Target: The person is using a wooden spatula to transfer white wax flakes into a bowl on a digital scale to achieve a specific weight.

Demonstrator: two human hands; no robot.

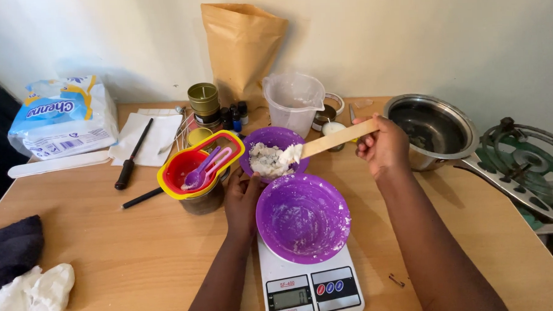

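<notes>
Currently: right hand, fingers clamped on wooden stick, tip in white waxy lumps filling far purple bowl. Left hand, fingers closed on that bowl's rim. Near purple bowl on scale — only white smears, mostly emptied; lumps still unmelted.

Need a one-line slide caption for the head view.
Right hand lifts white wax on a wooden spatula from the rear purple bowl; left hand steadies it.
</notes>
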